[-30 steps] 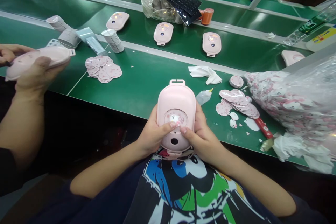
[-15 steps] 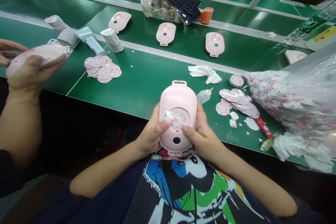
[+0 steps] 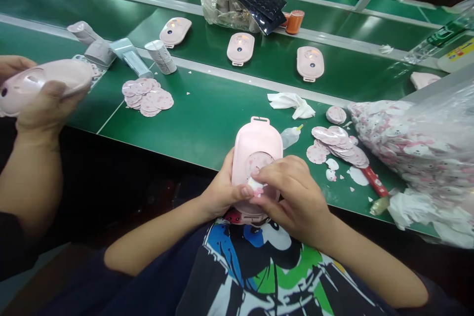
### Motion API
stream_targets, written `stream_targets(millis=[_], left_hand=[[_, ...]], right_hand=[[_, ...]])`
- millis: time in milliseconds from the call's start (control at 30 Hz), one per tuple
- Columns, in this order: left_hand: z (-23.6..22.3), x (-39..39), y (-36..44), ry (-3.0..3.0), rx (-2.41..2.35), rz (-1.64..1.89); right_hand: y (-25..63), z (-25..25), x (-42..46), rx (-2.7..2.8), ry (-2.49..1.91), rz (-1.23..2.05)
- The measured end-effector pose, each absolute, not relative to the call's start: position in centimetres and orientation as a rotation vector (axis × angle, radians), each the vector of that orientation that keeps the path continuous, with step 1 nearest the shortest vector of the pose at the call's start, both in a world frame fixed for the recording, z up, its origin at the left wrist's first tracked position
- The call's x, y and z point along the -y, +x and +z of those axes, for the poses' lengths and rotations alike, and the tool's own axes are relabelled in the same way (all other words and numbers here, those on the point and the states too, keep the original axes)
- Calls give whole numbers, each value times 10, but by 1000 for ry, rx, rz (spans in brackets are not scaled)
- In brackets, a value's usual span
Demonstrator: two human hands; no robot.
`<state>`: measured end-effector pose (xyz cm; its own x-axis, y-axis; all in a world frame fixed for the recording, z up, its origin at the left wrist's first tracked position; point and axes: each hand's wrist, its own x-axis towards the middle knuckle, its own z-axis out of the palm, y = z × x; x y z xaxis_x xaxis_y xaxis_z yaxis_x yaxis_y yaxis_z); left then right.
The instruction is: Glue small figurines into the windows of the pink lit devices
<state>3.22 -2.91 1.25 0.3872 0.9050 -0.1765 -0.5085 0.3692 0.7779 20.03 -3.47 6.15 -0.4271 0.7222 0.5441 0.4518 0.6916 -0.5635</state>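
A pink oval camera-shaped shell stands upright against my chest, its round recess facing me. My left hand grips its left side, thumb pressed on a small white-and-pink figure sticker on its front. My right hand has come across the shell's lower front, fingers curled and pinching at that same small sticker. The lens hole at the bottom of the shell is hidden under my right hand.
Round pink stickers lie in a pile at the right beside a small glue bottle, a tissue and a clear bag of stickers. Another pile lies left. Three pink shells ride the green belt. A co-worker's hand holds another shell.
My right hand moved from the shell's right side across its front and now pinches the small figure sticker, which has shifted lower. The co-worker tilted their shell.
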Motion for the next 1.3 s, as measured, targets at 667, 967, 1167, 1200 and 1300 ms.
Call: stream_targets(millis=[667,967,1167,1200,1300], left_hand=[[13,30,34,659,-654,1027],[10,32,33,683,-623,1064],[7,31,32,715,-520,1224],[6,31,31,716,-520,1250],[6,30,28,716,-546,1305]], right_hand=[[195,68,35,2009,-863,435],[195,67,38,1997,-874,441],[217,77,35,1997,-950,224],[224,75,33,1994,-1011,158],[244,53,29,2047,-1258,82]])
